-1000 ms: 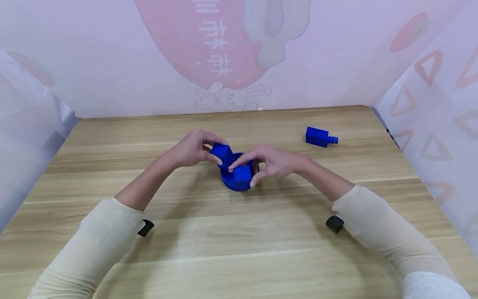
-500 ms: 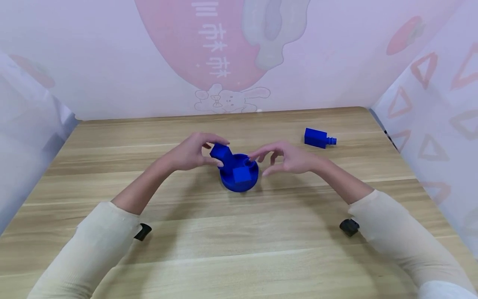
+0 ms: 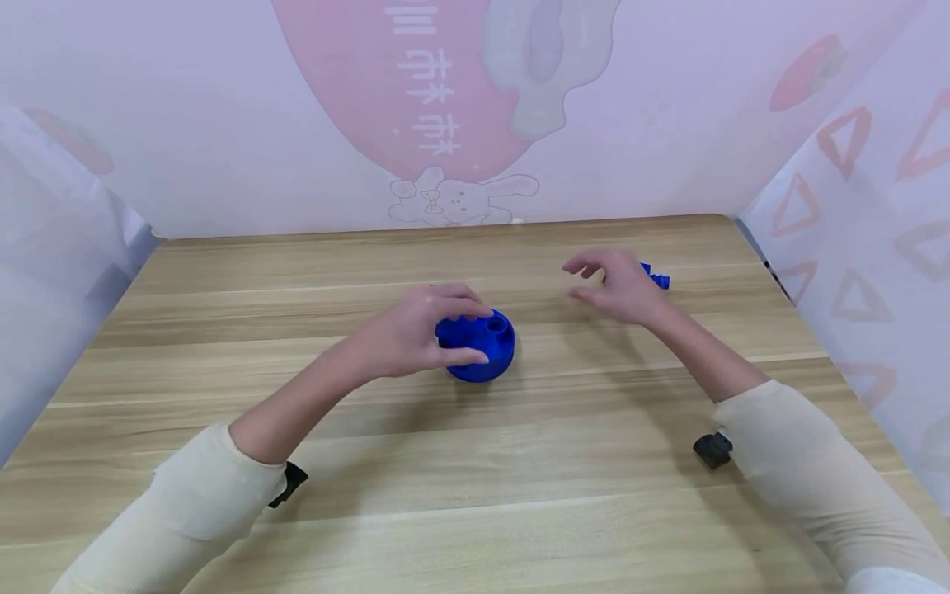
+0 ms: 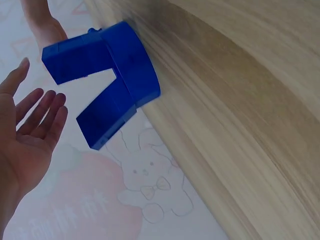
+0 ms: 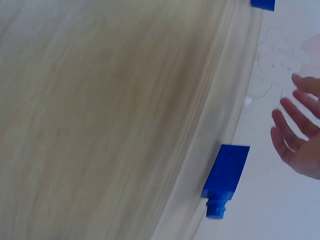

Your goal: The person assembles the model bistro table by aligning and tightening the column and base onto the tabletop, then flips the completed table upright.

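Note:
A round blue base [image 3: 502, 353] sits mid-table with an unfilled socket showing on its right side. Two rectangular blue blocks rise from it, an upper block [image 4: 75, 57] and a lower block [image 4: 105, 117] in the left wrist view; my left hand mostly hides them in the head view. My left hand [image 3: 404, 334] is spread beside the block tops, thumb and fingers apart, gripping nothing. My right hand [image 3: 623, 287] hovers with loosely bent fingers and an empty grasp. It partly covers a third blue block with a ridged peg [image 5: 227, 170], which lies on its side at the back right.
The wooden table [image 3: 475, 478] backs onto a pale printed wall [image 3: 223, 115], with white side panels left and right. A black piece shows by each sleeve, a left one [image 3: 289, 485] and a right one [image 3: 713, 450].
My right hand has left the block on the base and moved right and back to the loose block. My left hand has let go of its block and shifted right over the base.

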Available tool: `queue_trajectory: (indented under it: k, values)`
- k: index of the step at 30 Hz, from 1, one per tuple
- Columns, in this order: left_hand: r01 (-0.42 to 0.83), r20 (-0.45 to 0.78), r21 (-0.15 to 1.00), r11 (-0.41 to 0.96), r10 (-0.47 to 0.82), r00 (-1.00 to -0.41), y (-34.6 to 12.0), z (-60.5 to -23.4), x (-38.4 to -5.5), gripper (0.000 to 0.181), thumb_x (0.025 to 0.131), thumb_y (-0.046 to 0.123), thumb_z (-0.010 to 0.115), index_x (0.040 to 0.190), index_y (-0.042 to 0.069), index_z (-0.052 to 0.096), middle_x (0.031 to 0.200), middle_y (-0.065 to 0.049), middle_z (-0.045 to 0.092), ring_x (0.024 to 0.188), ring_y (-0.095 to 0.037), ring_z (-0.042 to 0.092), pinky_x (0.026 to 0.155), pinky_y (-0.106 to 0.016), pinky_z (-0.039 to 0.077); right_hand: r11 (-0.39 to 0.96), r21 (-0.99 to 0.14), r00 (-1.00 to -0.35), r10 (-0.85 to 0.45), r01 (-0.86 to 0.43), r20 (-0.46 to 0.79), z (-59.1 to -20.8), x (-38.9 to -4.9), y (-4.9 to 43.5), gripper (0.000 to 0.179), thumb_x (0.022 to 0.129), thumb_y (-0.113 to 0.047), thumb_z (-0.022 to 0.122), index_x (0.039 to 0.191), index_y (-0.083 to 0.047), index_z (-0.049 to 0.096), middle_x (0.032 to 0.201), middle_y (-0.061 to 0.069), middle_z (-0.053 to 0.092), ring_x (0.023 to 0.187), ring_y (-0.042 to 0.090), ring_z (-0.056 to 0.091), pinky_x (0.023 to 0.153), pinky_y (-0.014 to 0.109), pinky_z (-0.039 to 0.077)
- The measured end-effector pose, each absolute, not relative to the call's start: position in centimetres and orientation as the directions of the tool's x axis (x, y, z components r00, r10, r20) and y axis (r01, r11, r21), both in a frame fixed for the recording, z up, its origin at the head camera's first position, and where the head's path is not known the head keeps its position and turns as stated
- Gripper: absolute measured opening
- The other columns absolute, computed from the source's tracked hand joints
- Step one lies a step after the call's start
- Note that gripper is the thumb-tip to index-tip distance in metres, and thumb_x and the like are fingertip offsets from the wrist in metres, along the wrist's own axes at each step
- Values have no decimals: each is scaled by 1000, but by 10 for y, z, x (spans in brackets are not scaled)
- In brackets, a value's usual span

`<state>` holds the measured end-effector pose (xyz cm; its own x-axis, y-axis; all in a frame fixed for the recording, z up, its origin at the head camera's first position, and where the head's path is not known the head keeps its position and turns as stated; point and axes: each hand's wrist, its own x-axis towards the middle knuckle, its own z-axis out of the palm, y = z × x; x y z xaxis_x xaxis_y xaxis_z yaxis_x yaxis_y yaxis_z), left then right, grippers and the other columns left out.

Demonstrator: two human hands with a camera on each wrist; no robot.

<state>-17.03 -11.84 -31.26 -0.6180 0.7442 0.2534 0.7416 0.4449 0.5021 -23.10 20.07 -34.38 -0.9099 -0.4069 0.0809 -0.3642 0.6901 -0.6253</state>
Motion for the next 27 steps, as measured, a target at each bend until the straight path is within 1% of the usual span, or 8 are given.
queue_trajectory:
  k: [3,6,10,11,16,20,23,27]
  values:
    - [729,179,489,479,763,-621,-114,-313,-167,49,86,25,87,123,-3,72,118,-14,69,107,-29,69,93,-43,59,755,-571,-937,-339,-323,83,-345,-235,208,34,95,-10,73,128,1,68,131,21,67,124,40,59,100,55,49]
    - [717,122,481,505,771,-625,-112,-315,-166,48,87,23,86,124,-3,71,118,-14,70,108,-29,69,94,-43,59,809,-499,-948,-305,-309,94,-347,-241,217,38,94,-11,73,130,1,67,136,24,64,131,44,53,105,60,45]
    - [706,93,480,521,770,-632,-111,-316,-165,46,88,20,86,125,-3,71,121,-15,70,113,-31,68,95,-43,59,855,-433,-957,-278,-285,83,-350,-247,230,42,94,-10,72,133,1,65,144,28,56,138,48,44,109,63,41]
    - [703,91,483,522,769,-633,-111,-316,-165,45,88,19,86,125,-3,71,122,-16,70,113,-31,68,95,-43,59,863,-423,-960,-269,-275,74,-351,-248,232,43,94,-10,72,135,1,64,145,28,54,138,48,44,108,63,41]
    - [704,89,490,514,774,-627,-114,-315,-166,42,89,13,84,125,-4,70,124,-17,70,115,-33,68,96,-45,58,891,-376,-965,-262,-255,34,-353,-253,240,49,93,-10,74,139,2,60,148,29,50,139,49,43,110,65,39]
    - [708,84,487,510,780,-620,-120,-313,-167,40,89,8,83,125,-4,70,126,-18,70,118,-35,67,97,-47,57,904,-348,-964,-265,-248,0,-354,-256,242,54,91,-10,76,141,3,58,146,32,50,137,51,44,110,66,39]
    - [699,66,509,503,786,-614,-126,-311,-167,41,88,3,82,127,-5,69,128,-19,70,120,-35,65,100,-48,56,910,-335,-965,-263,-243,-15,-355,-257,243,56,90,-7,77,142,3,57,146,33,50,136,52,45,110,66,40]
    - [679,45,536,502,786,-617,-135,-309,-167,43,88,-6,78,130,-4,67,132,-18,67,127,-36,61,104,-48,52,917,-319,-965,-262,-239,-28,-355,-258,243,57,89,-4,76,143,2,56,146,33,49,136,52,45,110,68,37]
